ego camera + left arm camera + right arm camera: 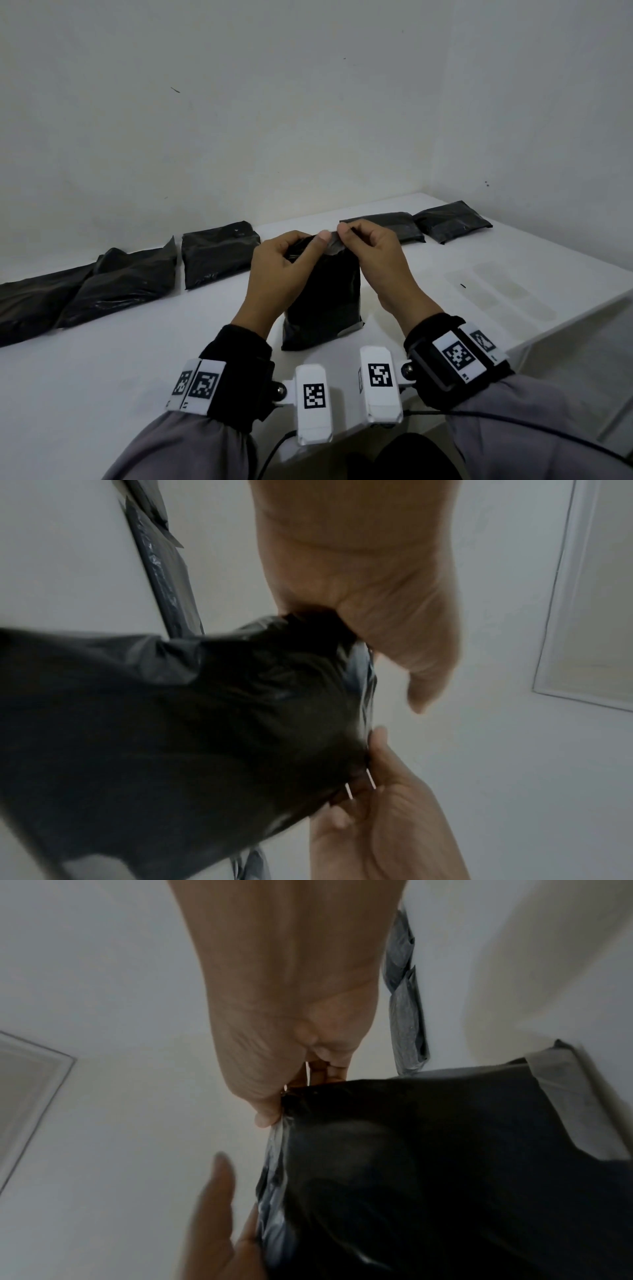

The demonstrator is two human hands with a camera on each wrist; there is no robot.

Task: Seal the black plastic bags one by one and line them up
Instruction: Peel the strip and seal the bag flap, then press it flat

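Note:
A filled black plastic bag (322, 301) stands upright on the white table (120, 370), right in front of me. My left hand (291, 260) grips its top left with curled fingers, the thumb up at the mouth. My right hand (363, 246) pinches the top flap between thumb and forefinger. In the left wrist view the black bag (171, 723) fills the lower left, with my left hand (369, 615) on its mouth and my right hand (377, 804) below. The right wrist view shows the bag (428, 1177) and my right hand (274, 1096) pinching its edge.
Several black bags (113, 284) lie along the wall at the left, some overlapping. Two flat bags (387, 222) (452, 222) lie side by side at the back right. Pale peeled strips (493, 291) lie near the table's right edge.

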